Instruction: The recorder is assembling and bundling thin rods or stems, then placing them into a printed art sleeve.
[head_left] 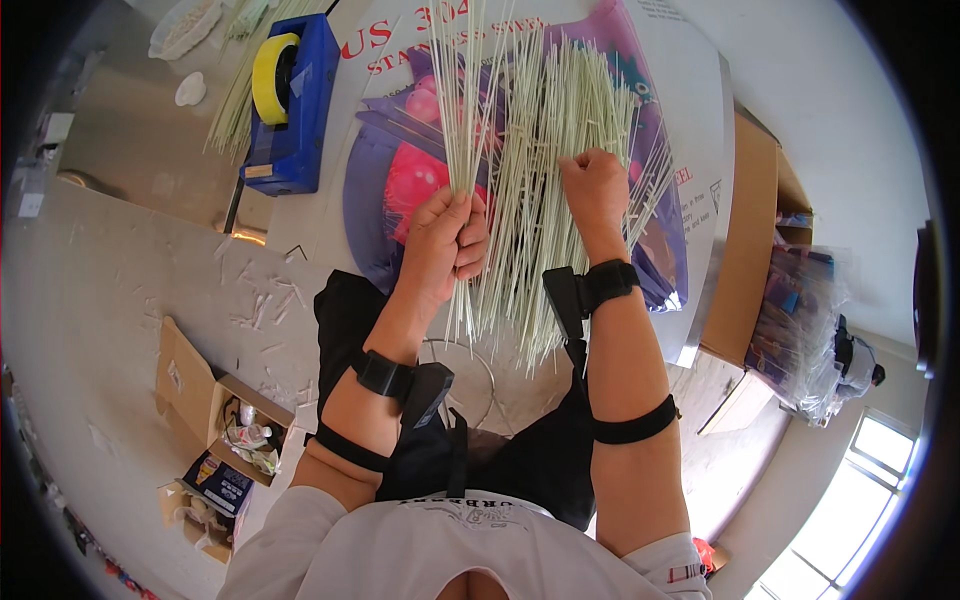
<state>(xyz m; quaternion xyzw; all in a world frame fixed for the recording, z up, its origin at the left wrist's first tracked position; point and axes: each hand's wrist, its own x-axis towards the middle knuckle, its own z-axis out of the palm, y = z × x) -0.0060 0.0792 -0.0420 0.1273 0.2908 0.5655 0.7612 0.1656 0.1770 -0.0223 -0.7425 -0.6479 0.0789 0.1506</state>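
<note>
While my left hand (445, 240) clamps a bundle of pale sticks (462, 100), long axis toward 12 o'clock, my right hand (597, 190) presses, fingers curled, into the loose sticks (560, 130) on the bench (700, 110) at 3 o'clock.

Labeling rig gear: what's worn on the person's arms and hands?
Both hands, left hand and right hand, are bare, no gloves. Each wrist carries a black strap with a black box-shaped device along the forearm, plus a second black band near the elbow. Short white sleeves.
</note>
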